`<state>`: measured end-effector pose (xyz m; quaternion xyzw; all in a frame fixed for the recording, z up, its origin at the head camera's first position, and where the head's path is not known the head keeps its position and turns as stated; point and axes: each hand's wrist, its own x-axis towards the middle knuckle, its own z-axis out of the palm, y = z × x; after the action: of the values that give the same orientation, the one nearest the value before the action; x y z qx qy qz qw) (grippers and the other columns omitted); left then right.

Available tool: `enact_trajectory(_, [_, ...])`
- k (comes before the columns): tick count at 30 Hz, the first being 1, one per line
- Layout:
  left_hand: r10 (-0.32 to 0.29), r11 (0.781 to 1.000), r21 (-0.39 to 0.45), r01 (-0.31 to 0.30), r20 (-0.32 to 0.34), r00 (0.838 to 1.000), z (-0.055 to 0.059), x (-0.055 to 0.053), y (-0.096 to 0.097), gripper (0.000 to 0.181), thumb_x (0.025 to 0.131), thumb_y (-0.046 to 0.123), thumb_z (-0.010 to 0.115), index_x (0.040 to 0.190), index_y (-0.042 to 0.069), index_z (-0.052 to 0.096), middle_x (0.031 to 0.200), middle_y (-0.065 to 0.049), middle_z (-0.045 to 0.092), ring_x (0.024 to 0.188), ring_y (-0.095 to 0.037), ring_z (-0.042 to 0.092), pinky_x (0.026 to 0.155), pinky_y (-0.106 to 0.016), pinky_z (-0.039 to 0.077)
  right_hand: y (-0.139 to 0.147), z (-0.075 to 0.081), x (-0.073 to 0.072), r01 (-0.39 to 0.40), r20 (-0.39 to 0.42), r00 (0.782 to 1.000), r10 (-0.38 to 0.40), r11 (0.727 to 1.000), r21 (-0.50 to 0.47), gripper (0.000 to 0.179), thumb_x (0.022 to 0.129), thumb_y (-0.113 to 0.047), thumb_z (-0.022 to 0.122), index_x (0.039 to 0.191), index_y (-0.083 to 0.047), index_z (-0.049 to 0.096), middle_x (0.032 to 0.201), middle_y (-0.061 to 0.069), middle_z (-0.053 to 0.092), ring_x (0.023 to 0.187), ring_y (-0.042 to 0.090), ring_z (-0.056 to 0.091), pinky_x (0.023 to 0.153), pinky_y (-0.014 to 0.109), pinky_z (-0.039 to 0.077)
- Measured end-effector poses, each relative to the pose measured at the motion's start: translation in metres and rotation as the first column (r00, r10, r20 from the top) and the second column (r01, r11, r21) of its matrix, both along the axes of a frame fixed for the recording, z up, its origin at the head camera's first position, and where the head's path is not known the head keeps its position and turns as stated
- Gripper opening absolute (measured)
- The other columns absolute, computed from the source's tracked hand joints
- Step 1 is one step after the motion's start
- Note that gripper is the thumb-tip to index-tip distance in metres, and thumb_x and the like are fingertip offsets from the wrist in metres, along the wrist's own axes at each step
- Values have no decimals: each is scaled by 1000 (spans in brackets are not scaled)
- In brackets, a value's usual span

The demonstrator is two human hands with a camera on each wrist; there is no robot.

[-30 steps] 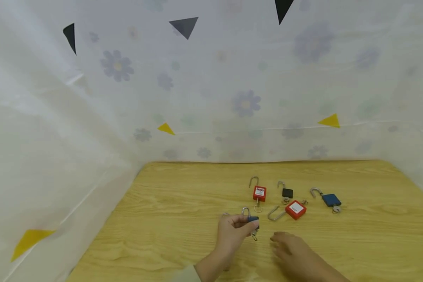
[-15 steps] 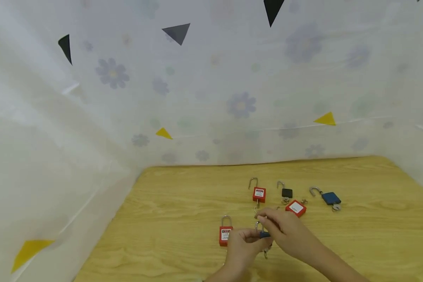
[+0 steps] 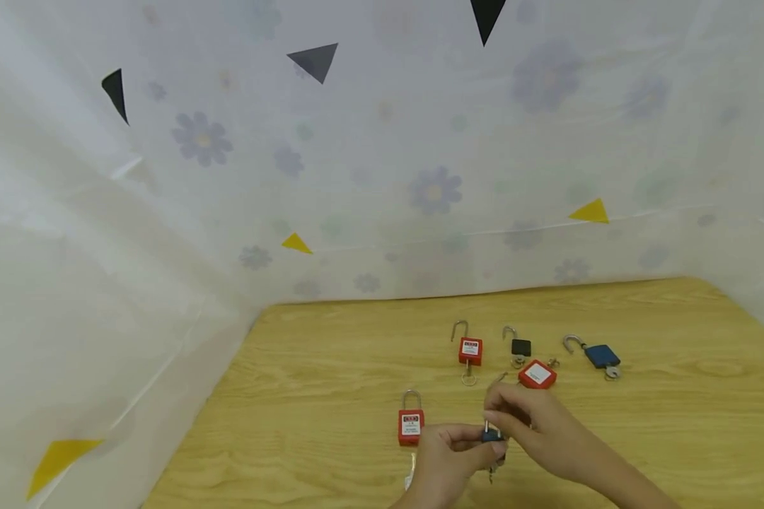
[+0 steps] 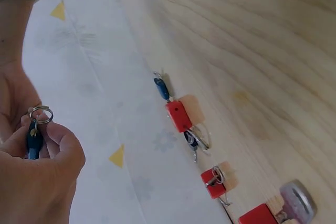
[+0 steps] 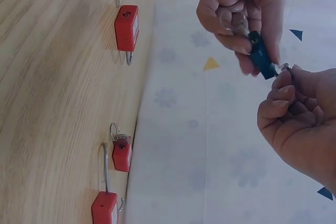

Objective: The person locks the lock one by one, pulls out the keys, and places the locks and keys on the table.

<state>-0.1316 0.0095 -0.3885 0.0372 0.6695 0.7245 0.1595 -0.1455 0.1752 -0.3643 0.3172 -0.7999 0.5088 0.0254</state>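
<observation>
My left hand (image 3: 448, 459) holds a small blue padlock (image 3: 493, 436) by its body, between thumb and fingers, above the near part of the table. With thumb and fingertips, my right hand (image 3: 541, 428) pinches the padlock's metal shackle, as the right wrist view also shows. Whether the shackle is locked in is hidden by the fingers. A key ring (image 4: 41, 114) hangs at the keyhole end of the body. Just left of my left hand lies a red padlock (image 3: 410, 428) with its shackle down and a key (image 3: 410, 472) below it.
Beyond the hands lie several padlocks with raised shackles: a red padlock (image 3: 470, 351), a black padlock (image 3: 521, 347) and a blue padlock (image 3: 602, 356). Another red padlock (image 3: 537, 375) is partly behind my right hand. A white patterned sheet (image 3: 356, 177) borders the wooden table (image 3: 305, 396).
My left hand has moved right and slightly down with the blue padlock. The right hand has come up and taken its shackle. The left red padlock, earlier mostly hidden, is now visible.
</observation>
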Motion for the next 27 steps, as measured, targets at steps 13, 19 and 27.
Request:
enact_trajectory(13, [-37, 994, 107, 31, 53, 998, 8, 8, -1, 23, 79, 10, 72, 95, -7, 68, 88, -19, 71, 69, -8, 68, 69, -24, 56, 7, -8, -3, -131, -69, 990, 120, 975, -182, 13, 90, 8, 50, 92, -4, 56, 78, 4, 52, 55, 14, 43, 43, 24, 37])
enact_trajectory(19, [-14, 993, 115, 6, 68, 998, 9, 8, 0, 23, 78, 10, 73, 93, -6, 68, 87, -17, 71, 69, -8, 68, 70, -24, 56, 2, -14, -1, -146, -111, 986, 123, 962, -231, 18, 88, 12, 49, 87, -4, 55, 75, 5, 50, 53, 15, 41, 42, 23, 38])
enact_trajectory(27, [3, 993, 116, -12, 73, 997, 11, 6, -4, 21, 77, 7, 73, 92, -7, 69, 83, -15, 72, 66, -7, 67, 72, -25, 55, -3, -17, -3, -192, -165, 974, 156, 955, -228, 20, 87, 15, 49, 87, -4, 57, 78, 7, 54, 60, 12, 47, 47, 22, 44])
